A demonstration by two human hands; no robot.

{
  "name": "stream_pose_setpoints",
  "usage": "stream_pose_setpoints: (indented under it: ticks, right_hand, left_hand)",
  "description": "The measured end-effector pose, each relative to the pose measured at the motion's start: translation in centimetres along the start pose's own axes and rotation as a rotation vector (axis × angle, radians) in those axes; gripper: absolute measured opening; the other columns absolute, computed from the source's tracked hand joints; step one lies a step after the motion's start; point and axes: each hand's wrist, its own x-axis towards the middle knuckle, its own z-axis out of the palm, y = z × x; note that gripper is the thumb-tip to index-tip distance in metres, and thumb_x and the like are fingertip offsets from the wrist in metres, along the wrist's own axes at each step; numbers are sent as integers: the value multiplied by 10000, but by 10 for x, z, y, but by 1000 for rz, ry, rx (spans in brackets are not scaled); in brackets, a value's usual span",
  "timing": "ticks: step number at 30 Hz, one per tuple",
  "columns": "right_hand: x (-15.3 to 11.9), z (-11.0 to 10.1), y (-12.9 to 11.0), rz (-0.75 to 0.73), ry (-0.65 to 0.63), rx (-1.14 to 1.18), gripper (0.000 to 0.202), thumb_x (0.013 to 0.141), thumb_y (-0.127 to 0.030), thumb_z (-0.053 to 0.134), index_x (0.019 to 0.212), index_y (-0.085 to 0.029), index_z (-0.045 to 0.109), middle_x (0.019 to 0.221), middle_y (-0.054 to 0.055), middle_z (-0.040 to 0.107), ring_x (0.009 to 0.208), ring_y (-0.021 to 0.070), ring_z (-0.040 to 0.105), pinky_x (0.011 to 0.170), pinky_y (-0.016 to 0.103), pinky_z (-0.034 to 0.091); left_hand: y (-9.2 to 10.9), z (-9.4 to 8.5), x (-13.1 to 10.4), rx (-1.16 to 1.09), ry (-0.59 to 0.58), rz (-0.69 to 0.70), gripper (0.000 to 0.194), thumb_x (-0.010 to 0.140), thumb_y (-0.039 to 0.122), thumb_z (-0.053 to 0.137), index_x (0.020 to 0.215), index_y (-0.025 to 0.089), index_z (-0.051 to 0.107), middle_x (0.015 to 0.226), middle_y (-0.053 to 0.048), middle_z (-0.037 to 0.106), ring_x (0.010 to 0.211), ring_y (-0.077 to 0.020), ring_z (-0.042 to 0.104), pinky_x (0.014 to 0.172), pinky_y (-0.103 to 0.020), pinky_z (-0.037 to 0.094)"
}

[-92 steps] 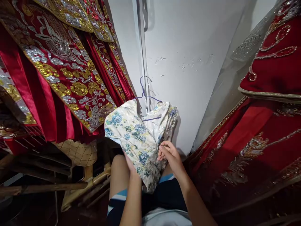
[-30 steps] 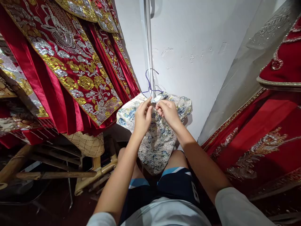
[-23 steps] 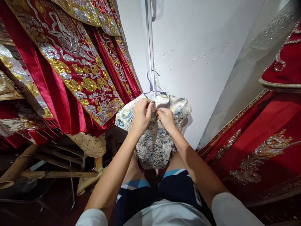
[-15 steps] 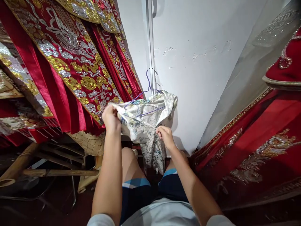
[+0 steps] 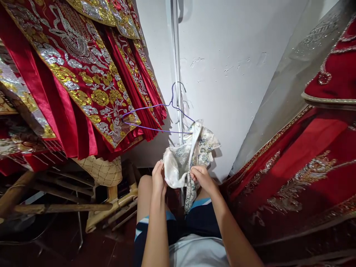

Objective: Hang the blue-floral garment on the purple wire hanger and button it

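A light garment point(image 5: 205, 144) with a blue-green floral pattern hangs from one end of a purple wire hanger point(image 5: 155, 129). The hanger's left side is bare. My left hand point(image 5: 159, 177) is closed on the garment's white inner cloth at its left edge. Just right of it, my right hand point(image 5: 200, 175) pinches the garment near its front edge. Below my right hand, a bunched strip of the patterned cloth dangles between my knees. The hanger hook stands beside a white vertical pole.
Red embroidered costumes point(image 5: 97, 96) with sequins hang at left, and a red costume point(image 5: 311, 167) partly under clear plastic stands at right. Bamboo furniture point(image 5: 63, 208) is at lower left. A white wall point(image 5: 222, 74) is ahead, with the metal pole point(image 5: 176, 55) against it.
My left hand has moved down and right, drawing the garment's left side off the hanger. The hanger's left arm is now bare. My right hand keeps its hold.
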Motion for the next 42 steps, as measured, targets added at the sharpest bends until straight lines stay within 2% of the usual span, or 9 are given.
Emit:
stream_pose_setpoints:
  ticks: [4,10,14,19,23,27,31,38,42]
  right_hand:
    - [0,4,-7,-64,166,87,339,879,-517,501,719,-237,603,786,54,633,817,228,594,781,336,473]
    - [-12,13,-26,-15,-314,225,443,854,-479,644,1251,-283,619,1174,56,680,1115,245,614,964,365,475]
    - [-2,-3,-40,34,-378,-56,315,746,-249,680,1048,-173,729,920,58,732,876,251,673,786,355,527]
    - [39,-23,-82,-356,-209,-199,509,719,-78,496,1154,-207,725,1194,55,710,1144,234,630,998,352,460]
    - [97,-26,-97,-493,94,-222,578,717,-119,542,1277,-219,646,1391,50,601,1329,220,507,1122,344,352]
    - [144,-31,-81,-331,224,-334,191,744,-238,528,790,-169,700,879,63,734,922,239,657,873,343,486]
    - [140,-48,-67,-294,266,-381,162,694,-289,578,569,-187,574,559,2,581,656,204,562,688,315,456]
    - [122,-65,-76,-484,206,-333,360,721,-201,556,1057,-198,686,1151,76,686,942,197,596,873,309,445]
    - [134,-64,-75,-361,119,-400,123,726,-221,510,722,-184,627,717,11,626,687,162,517,663,270,391]
  left_hand:
    - [26,21,-19,-100,-164,125,278,858,472,612,801,202,583,969,-79,671,1023,-249,648,910,-367,507]
    - [41,40,-32,60,-227,336,211,915,405,616,948,211,691,1229,-104,622,1316,-266,510,1125,-395,378]
    - [33,16,-34,133,-460,170,400,927,442,589,1295,285,593,1328,-88,601,1223,-245,579,1034,-366,458]
    - [29,-30,-38,579,-879,-81,346,865,507,619,874,177,726,889,-66,723,813,-255,643,716,-311,505]
    - [52,-61,-14,905,-652,82,329,876,469,557,747,190,674,741,-40,682,693,-224,582,635,-277,412]
    - [75,-83,22,1143,-633,73,400,896,436,426,587,197,513,589,-16,554,585,-180,469,586,-275,314]
    - [85,-88,43,1285,-674,128,385,901,384,344,577,203,448,596,-21,546,586,-178,468,607,-289,312]
    - [98,-79,74,1588,-553,350,440,830,622,516,790,211,668,955,-133,729,1005,-336,624,938,-417,389]
    - [99,-81,82,1674,-507,383,318,883,412,455,919,195,686,1140,-157,706,1187,-337,561,1035,-468,356]
